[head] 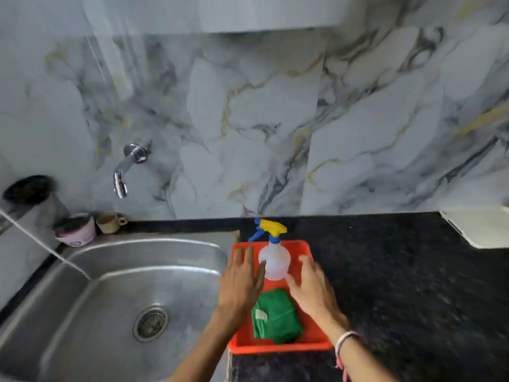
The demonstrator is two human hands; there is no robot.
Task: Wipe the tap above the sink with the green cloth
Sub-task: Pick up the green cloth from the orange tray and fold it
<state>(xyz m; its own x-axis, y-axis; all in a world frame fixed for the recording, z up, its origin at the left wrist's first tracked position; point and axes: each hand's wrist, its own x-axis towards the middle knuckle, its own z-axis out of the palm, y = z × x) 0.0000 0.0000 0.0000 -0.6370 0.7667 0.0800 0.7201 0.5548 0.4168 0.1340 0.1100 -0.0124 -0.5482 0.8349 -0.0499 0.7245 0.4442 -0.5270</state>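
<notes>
A folded green cloth (276, 317) lies in the near part of a red tray (303, 344) on the dark counter. A clear spray bottle (275, 261) with a yellow and blue trigger head stands at the tray's far end. My left hand (241, 282) hovers with spread fingers over the tray's left edge, just left of the bottle. My right hand (312, 292) hovers with fingers apart to the bottle's right, above the cloth's far corner. Neither hand holds anything. The chrome tap (125, 169) sticks out of the marble wall, above the steel sink (115, 299).
A pink tub (77, 232) and a small brown cup (110, 222) stand behind the sink at the wall. A black round object (27, 188) sits at the far left. A white board or tray (479, 227) lies at the counter's far right.
</notes>
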